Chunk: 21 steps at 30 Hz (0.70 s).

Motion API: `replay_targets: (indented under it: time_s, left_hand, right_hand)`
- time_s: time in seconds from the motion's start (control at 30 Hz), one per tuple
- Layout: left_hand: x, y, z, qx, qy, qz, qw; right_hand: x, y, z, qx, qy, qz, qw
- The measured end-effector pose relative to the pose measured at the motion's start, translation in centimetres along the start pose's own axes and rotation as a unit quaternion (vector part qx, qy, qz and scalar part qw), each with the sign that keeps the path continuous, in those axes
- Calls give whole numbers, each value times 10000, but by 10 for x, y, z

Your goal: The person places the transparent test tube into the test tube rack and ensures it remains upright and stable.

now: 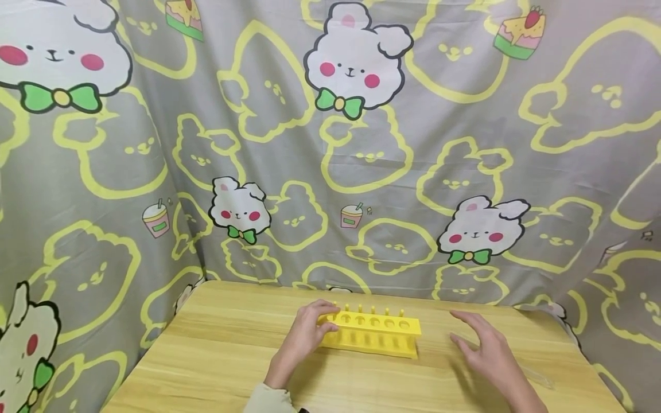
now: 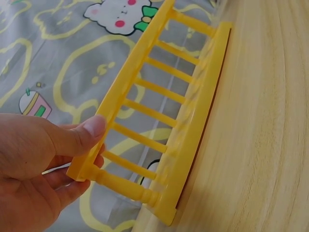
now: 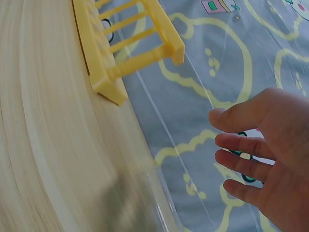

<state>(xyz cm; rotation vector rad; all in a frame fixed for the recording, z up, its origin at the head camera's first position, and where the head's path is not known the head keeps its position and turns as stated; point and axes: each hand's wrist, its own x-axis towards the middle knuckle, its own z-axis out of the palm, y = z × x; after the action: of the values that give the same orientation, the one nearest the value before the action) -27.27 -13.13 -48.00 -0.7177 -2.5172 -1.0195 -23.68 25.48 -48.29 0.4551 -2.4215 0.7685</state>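
A yellow test tube rack (image 1: 372, 328) stands upright on the table, with a row of round holes in its top plate and short pegs along its far side. My left hand (image 1: 308, 330) grips the left end of that top plate. In the left wrist view, the thumb lies on one face of the rack (image 2: 117, 99) and the fingers curl under its end. To the right of the rack, my right hand (image 1: 488, 347) hovers with fingers and thumb spread, holding nothing. The right wrist view shows a gap between this hand (image 3: 289, 150) and the rack's near end (image 3: 169, 34).
A clear, slim tube-like thing (image 1: 537, 376) lies on the wood-grain table (image 1: 217, 344) beside my right forearm, partly hidden by it. Behind the table and along its left side hangs a grey patterned cloth (image 1: 289, 155).
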Motion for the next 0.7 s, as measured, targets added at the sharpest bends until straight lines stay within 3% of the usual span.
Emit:
replay_targets:
  time_s: [0.13,0.43,0.7]
  left_hand:
    - [2,0,-1,28,-14,22,10000]
    - [1,1,-1,54,-11,-8,10000]
    - [1,2,-2,46,-11,0,10000]
  right_hand:
    - [-3,7,-5,11,-28,164,9999]
    - [-9,26,-3,-271,54,70,9996]
    - [-16,34,-4,-230,-370,552,9975]
